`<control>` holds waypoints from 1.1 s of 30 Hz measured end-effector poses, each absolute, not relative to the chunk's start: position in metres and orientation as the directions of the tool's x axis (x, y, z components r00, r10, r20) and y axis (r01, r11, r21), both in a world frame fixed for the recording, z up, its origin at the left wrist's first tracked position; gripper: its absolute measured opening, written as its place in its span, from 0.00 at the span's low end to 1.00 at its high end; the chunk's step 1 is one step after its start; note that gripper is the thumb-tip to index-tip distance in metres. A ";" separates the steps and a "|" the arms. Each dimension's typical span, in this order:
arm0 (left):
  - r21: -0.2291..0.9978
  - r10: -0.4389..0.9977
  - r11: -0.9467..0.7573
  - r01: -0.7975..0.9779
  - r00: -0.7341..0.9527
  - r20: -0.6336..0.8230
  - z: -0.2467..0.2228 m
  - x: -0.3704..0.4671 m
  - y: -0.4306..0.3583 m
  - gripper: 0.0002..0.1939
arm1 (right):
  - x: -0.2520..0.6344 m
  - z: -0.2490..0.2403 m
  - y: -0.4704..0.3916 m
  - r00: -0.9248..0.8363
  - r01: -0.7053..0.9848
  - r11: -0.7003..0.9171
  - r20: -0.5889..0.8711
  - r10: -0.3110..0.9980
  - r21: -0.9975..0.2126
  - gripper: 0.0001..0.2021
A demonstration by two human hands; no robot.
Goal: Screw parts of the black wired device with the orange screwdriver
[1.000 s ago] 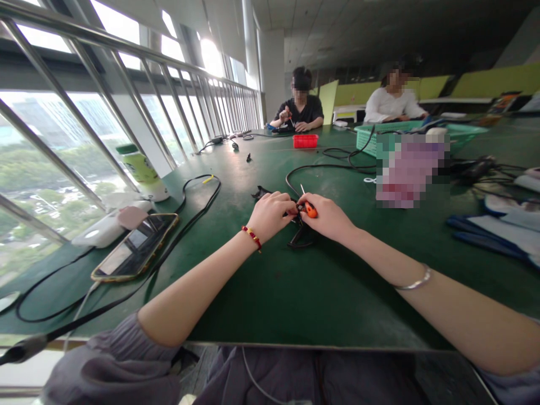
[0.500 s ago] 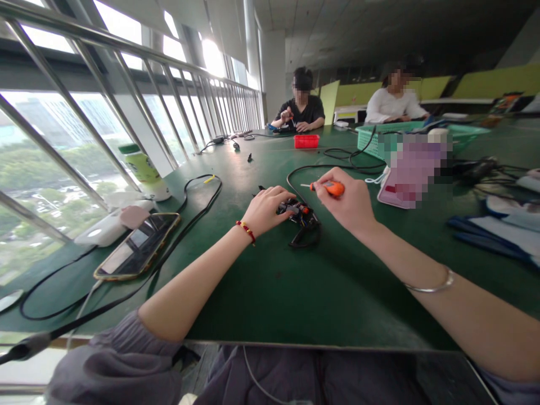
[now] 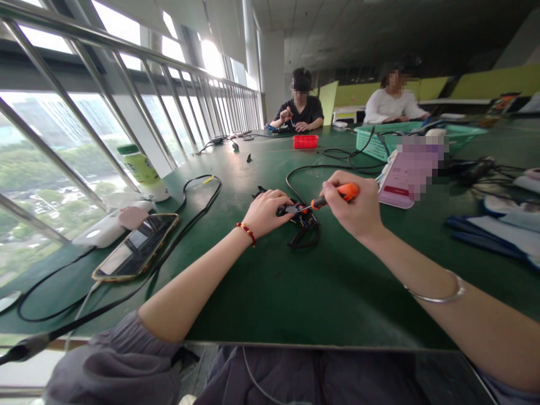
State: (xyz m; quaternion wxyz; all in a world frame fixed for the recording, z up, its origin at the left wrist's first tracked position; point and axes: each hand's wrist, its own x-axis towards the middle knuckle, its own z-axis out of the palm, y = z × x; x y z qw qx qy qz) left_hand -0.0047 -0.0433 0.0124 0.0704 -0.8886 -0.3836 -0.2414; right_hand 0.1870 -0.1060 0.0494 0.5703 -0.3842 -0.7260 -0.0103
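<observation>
My right hand (image 3: pixel 356 205) grips an orange and black screwdriver (image 3: pixel 346 192), its shaft pointing left and slightly down. The metal tip meets a small black device with wires (image 3: pixel 310 220) on the table, though the exact contact spot is too small to make out. My left hand (image 3: pixel 268 212) is closed around the left part of that device, thumb along its near side and fingers over its top. The hand hides much of the device. A black cable loop (image 3: pixel 304 243) lies at its near side.
On the green table (image 3: pixel 253 292), a phone (image 3: pixel 137 247), a white adapter (image 3: pixel 101 228) and a green cup (image 3: pixel 143 171) stand left. A pink phone (image 3: pixel 400 185) leans before a green basket (image 3: pixel 371 143) on the right. A red tray (image 3: pixel 305 142) sits farther back; two people sit beyond.
My right hand has turned the screwdriver and shifted slightly right, bringing its tip down onto the device. My left hand stays on the device.
</observation>
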 end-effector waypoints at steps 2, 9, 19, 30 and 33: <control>0.059 0.651 -0.691 0.720 0.585 0.483 0.012 -0.004 -0.044 0.12 | 0.187 0.049 -0.107 -0.059 0.590 0.684 0.822 0.566 -0.429 0.12; 0.056 0.664 -0.674 0.737 0.571 0.483 0.011 -0.002 -0.046 0.11 | 0.187 0.048 -0.105 -0.079 0.605 0.664 0.796 0.599 -0.439 0.12; 0.050 0.681 -0.620 0.783 0.505 0.531 0.005 0.005 -0.051 0.10 | 0.184 0.050 -0.108 -0.033 0.720 0.577 0.812 0.583 -0.385 0.06; 0.015 0.701 -0.500 0.866 0.394 0.594 -0.004 0.012 -0.043 0.09 | 0.185 0.044 -0.103 -0.115 0.802 0.541 0.824 0.555 -0.253 0.13; 0.017 0.710 -0.477 0.879 0.374 0.597 -0.004 0.011 -0.041 0.08 | 0.184 0.044 -0.103 -0.077 0.818 0.489 0.785 0.615 -0.303 0.10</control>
